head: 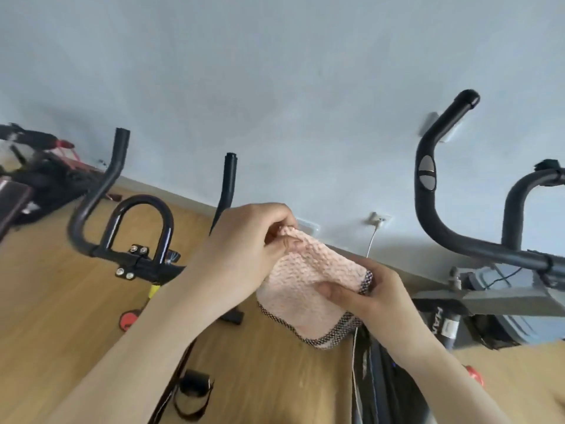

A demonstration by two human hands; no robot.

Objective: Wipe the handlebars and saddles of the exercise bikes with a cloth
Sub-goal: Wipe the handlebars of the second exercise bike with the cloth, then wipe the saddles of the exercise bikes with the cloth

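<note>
- The pink cloth [308,289] is pinched at its upper corner between thumb and fingers of the left hand [244,249], and its right edge, by the dark woven border, is gripped by the right hand [367,298].
- The cloth is held up between both hands in mid-air, touching no bike; it appears to be folded or squared into a pad, judged as preparation for wiping.
- No wiping contact is made yet, so the task is judged to be at a start or between surfaces.
- Just behind the left hand, the black handlebar [101,197] of one bike is seen, with a looped centre grip [140,221] bolted to its clamp.
- To the right, the padded handlebar [434,191] of a second bike rises, carrying a grey sensor pad [427,175].
- No saddle can be made out.
- No containers are in view.
- Farthest off, a wall socket [380,220] is set low in the pale wall [275,71].
</note>
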